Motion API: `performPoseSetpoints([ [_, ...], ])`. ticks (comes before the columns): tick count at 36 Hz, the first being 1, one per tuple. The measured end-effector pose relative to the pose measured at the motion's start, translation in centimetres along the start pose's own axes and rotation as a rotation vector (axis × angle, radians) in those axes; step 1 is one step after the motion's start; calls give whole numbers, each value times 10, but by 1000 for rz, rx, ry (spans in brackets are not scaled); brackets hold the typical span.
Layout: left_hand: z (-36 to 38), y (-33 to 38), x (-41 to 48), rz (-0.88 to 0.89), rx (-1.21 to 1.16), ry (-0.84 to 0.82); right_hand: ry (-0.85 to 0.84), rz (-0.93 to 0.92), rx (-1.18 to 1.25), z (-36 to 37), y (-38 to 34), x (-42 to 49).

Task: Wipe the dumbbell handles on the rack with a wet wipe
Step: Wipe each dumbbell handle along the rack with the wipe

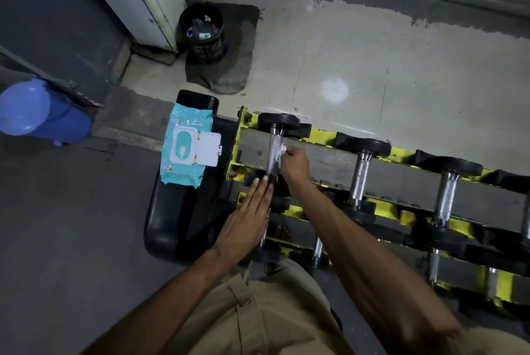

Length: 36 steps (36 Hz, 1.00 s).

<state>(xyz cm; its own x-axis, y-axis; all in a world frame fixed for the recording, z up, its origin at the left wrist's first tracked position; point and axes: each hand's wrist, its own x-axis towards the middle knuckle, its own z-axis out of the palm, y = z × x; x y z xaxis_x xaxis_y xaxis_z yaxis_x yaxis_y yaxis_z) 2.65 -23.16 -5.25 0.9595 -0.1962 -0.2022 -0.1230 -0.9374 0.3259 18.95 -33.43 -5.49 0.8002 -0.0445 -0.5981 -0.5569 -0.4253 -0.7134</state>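
1. While the left hand (246, 217) is lying flat with its fingers straight and pressed together, its fingertips are touching the near black end of the leftmost dumbbell (274, 151) on the yellow rack (401, 153).
2. The right hand (295, 165) is pinching a white wet wipe (280, 153) between curled fingers and holding it against the right side of that dumbbell's knurled metal handle, about halfway along.
3. Two more dumbbells (362, 175) are sitting on the same top tier to the right, with others on the tiers below.
4. A teal wipe pack (186, 148), its white lid flipped open, is resting on a black bench pad (177, 211) just left of the rack.
5. A black bin (202, 33) is standing on a mat further back.
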Motion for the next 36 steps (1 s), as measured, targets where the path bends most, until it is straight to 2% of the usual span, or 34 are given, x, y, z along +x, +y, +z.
performPoseSetpoints([
  [4,0,0,-2,4,31,-12,-16,-125,-118,3,27,-24],
  [7,0,-3,-5,17,26,-26,3,-64,-58,4,27,-22],
  [10,1,-8,-6,34,-43,-50,14,-97,-39,6,30,-23],
  [20,-5,-20,-8,73,-143,-45,55,-112,-144,18,40,-21],
  [24,-8,-22,-7,100,-120,-47,64,-4,-5,15,22,-6],
  [29,-9,-20,-7,105,-107,-54,241,-27,90,7,-22,27],
  [36,-10,-21,-8,103,-94,-52,52,-72,-15,10,30,-31],
])
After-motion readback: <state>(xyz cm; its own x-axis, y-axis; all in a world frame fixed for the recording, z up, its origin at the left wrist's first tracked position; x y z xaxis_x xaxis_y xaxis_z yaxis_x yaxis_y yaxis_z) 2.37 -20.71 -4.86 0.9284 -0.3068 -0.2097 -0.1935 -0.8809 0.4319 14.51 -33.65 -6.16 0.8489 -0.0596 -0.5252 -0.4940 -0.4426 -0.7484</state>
